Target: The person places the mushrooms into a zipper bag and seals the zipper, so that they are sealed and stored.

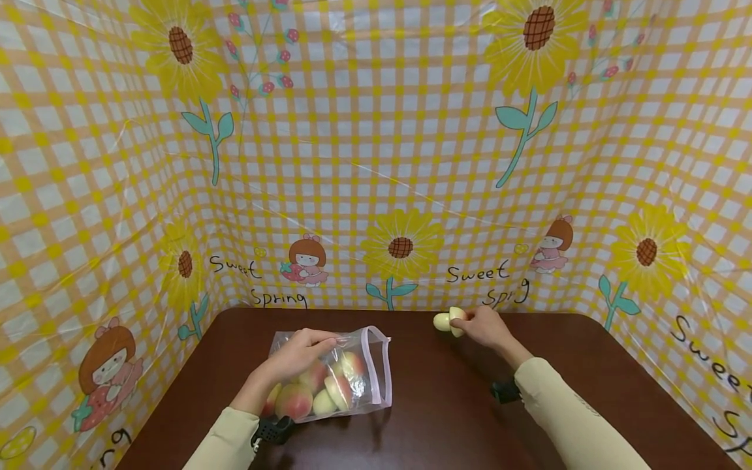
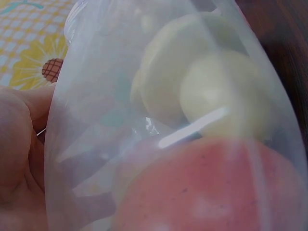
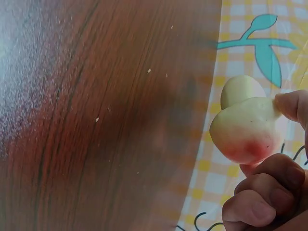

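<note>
My left hand (image 1: pixel 299 356) lies over the upper side of a clear zip bag (image 1: pixel 376 365), its fingers stretched along the plastic. Through the film show red-and-yellow peaches (image 1: pixel 294 401) and pale cut-looking pieces (image 1: pixel 337 391). The bag's lilac-edged mouth gapes to the right. Close up in the left wrist view, the bag (image 2: pixel 86 120) covers part of the hand. Near the table's far edge, my right hand (image 1: pixel 487 326) pinches a mushroom-shaped piece (image 3: pixel 248 127) between thumb and fingers. It is cream with a reddish patch, and its pale stub points left in the head view.
The dark brown table (image 1: pixel 435 418) reaches back to a checked, sunflower-printed cloth (image 1: pixel 399 183) that surrounds it on three sides. A few tiny pale specks dot the wood in the right wrist view. A dark band sits on each wrist.
</note>
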Demonstrator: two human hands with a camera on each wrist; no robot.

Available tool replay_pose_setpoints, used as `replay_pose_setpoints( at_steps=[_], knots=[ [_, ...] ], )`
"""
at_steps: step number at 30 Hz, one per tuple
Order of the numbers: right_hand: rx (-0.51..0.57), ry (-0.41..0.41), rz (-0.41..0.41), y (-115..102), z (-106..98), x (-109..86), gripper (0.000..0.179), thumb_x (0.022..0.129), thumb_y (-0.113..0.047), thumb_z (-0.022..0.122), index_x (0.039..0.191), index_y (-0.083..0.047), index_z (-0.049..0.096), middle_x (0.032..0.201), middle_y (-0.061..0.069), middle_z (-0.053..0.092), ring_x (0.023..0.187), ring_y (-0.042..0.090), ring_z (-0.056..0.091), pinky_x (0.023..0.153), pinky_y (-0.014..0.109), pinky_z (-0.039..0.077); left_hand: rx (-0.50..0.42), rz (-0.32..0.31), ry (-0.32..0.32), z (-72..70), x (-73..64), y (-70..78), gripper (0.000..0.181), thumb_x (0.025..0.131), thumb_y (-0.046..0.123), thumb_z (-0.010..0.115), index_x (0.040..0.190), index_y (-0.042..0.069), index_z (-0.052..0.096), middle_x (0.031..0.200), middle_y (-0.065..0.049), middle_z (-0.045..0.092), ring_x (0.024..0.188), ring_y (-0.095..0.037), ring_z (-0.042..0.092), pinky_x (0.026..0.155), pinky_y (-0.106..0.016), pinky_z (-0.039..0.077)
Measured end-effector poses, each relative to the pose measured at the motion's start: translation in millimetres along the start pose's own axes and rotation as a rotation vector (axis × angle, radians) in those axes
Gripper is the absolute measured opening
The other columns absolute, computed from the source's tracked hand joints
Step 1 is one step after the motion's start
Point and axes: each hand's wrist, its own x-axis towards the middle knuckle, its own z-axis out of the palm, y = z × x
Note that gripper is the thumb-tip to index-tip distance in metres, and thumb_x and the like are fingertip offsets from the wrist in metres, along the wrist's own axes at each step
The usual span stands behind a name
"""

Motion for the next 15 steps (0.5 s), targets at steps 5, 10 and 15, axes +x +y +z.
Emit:
replay_pose_setpoints(
  at_steps=[5, 10, 15],
  knots=[
    [0.013, 0.001, -0.023, -10.5, 1.0, -5.2, 0.035, 0.094, -0.034, 0.068, 0.098, 0.000, 0.072, 0.055, -0.004, 0.041, 0.050, 0.012, 0.034, 0.050, 0.027, 0.032, 0.007, -0.008, -0.004, -1.9, -0.7, -1.2, 0.033, 0.106, 0.028, 0.052, 0.127, 0.011, 0.071, 0.130, -0.010, 0.068, 0.128, -0.029, 0.058, 0.106, -0.052, 0.048],
    [0.001, -0.003, -0.044, -19.1, 0.6, -11.6, 0.034, 0.095, -0.034, 0.067, 0.082, -0.003, 0.066, 0.057, -0.004, 0.040, 0.051, 0.012, 0.034, 0.049, 0.026, 0.031, 0.012, -0.005, -0.002, -0.7, 0.7, -3.4, 0.032, 0.106, 0.027, 0.052, 0.126, 0.012, 0.072, 0.129, -0.009, 0.069, 0.128, -0.029, 0.059, 0.106, -0.051, 0.048],
    [0.029, -0.015, -0.039, -26.9, 1.0, -18.5, 0.032, 0.094, -0.034, 0.068, 0.093, -0.001, 0.069, 0.062, -0.001, 0.048, 0.053, 0.013, 0.037, 0.050, 0.027, 0.033, 0.016, 0.007, -0.003, 0.6, 2.6, -3.5, 0.032, 0.106, 0.027, 0.052, 0.125, 0.010, 0.072, 0.128, -0.010, 0.069, 0.126, -0.031, 0.059, 0.105, -0.051, 0.049]
  ],
)
